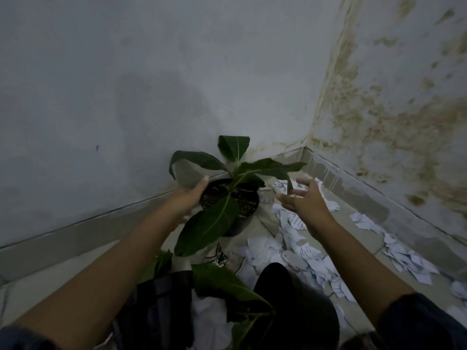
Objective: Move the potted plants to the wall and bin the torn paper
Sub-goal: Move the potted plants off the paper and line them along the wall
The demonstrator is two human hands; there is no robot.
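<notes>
Potted plant (228,198) in a black plastic pot, standing on the tiled floor (63,279) near the corner, close to the grey wall (126,97) but not against it; broad dark leaves spread over the rim and hide most of the soil; left hand (187,198) laid along the pot's near-left side, fingers reaching toward the rim and only lightly bent, whether touching or wrapped round the pot hard to tell; right hand (304,198) held in the air just right of the plant, fingers spread and holding nothing, one drooping leaf tip hanging in front of them.

Probably fairly light; thin plastic likely to flex if squeezed; soil loose and apt to spill if tipped; leaves and stem soft, easy to crease or snap. Best taken low on the pot wall from both sides, under the leaves, never by the stem or foliage; kept upright on the way to the skirting.

Torn paper (303,253) scattered thickly over the floor to the right and along the stained right-hand wall (404,84), white scraps, very light, likely to flutter and slip; better gathered in handfuls. Second plant (222,286) lying low in the foreground beside a dark round container (298,306), perhaps the bin.
</notes>
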